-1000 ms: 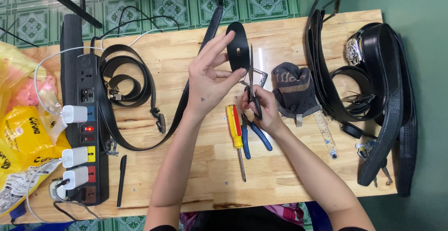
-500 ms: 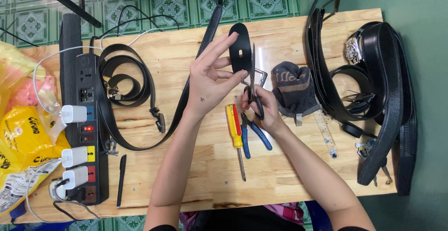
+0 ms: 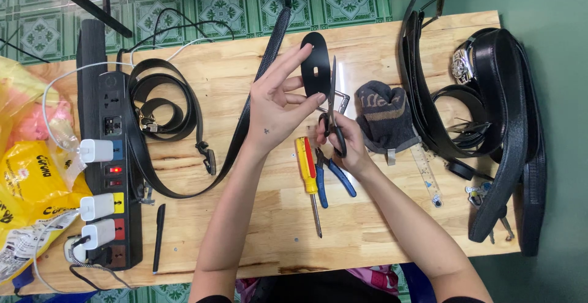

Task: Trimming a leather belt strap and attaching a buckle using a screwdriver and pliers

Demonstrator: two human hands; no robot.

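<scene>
Little has shifted since the earlier frames: both hands stay raised over the middle of the counter (image 3: 367,217), the scissors perhaps tipped a touch more upright. The left hand (image 3: 278,104) pinches the rounded end of a black belt (image 3: 316,64) between thumb and fingertips, its other fingers fanned wide; the strap's long axis runs up and away to the far edge. The right hand (image 3: 343,138) is closed through the handles of the scissors (image 3: 331,104), blades pointing up, just right of the belt tip and nearly touching it, so the right hand is the nearer to the cut. Below lie a yellow-and-red screwdriver (image 3: 308,171) and blue-handled pliers (image 3: 334,174). No container holds anything; a dark glove (image 3: 383,116) lies beside the scissors.
</scene>
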